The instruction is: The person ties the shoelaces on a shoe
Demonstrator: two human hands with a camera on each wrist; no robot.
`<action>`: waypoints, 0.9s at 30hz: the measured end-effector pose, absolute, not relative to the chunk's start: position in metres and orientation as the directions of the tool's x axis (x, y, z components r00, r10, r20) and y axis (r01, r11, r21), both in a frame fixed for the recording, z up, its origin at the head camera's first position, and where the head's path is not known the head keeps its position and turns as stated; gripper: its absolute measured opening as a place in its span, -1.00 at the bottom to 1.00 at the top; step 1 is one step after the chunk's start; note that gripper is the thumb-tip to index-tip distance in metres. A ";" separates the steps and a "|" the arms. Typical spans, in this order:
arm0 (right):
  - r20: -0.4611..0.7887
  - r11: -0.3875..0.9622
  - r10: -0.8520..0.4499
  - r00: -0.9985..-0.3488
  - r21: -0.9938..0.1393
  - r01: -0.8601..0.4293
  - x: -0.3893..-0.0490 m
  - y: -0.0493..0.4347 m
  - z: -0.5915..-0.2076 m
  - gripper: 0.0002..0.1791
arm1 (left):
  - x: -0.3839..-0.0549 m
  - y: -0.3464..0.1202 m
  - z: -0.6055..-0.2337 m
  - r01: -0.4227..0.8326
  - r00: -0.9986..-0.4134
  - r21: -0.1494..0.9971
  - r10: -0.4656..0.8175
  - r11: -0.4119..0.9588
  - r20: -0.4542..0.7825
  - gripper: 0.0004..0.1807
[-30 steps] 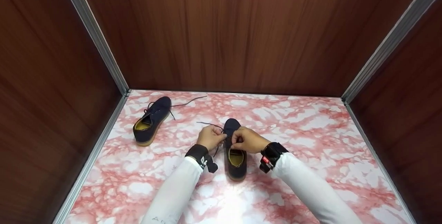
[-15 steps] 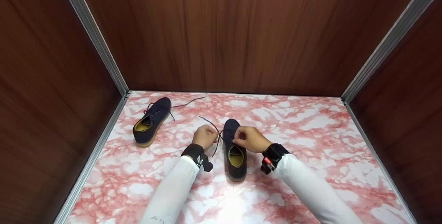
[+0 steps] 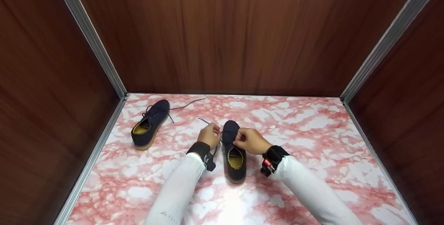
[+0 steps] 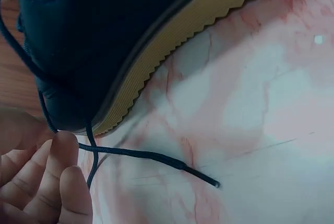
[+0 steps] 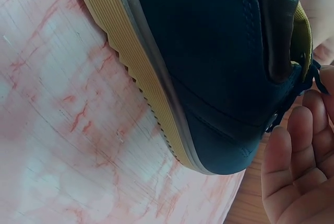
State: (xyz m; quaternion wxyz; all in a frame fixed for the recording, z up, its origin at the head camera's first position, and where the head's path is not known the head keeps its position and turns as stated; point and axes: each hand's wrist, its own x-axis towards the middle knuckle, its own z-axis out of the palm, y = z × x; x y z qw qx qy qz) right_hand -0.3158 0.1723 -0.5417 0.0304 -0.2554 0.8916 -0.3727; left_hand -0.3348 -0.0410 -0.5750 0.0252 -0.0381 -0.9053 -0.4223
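Observation:
A dark navy lace-up shoe (image 3: 237, 173) with a yellow lining and tan ridged sole stands in the middle, its toe pointing away. At its left side, my left hand (image 3: 209, 136) pinches a dark shoelace (image 4: 151, 155) between thumb and finger. The lace's tipped end trails free past the fingers over the surface, crossing another stretch of lace. My right hand (image 3: 253, 141) is over the shoe's right side by the eyelets. In the right wrist view its thumb and index finger pinch a piece of lace (image 5: 317, 77) near the tongue, while the other fingers are loosely bent.
A matching shoe (image 3: 152, 124) stands at the left, one lace end stretched out to its right. The pink-and-white marbled surface (image 3: 305, 180) is enclosed by brown wood-look panels (image 3: 229, 37) with grey metal strips at the corners.
My left hand first drew left from the shoe with the lace, then moved forward and slightly back towards it. My right hand stays nearly in place beside the eyelets.

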 end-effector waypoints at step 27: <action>0.093 0.608 -0.422 -0.902 -0.709 -0.358 -0.316 0.166 -0.541 -0.83 | -0.335 -0.057 -0.572 0.093 -0.995 0.757 0.038 0.647 0.089 -0.90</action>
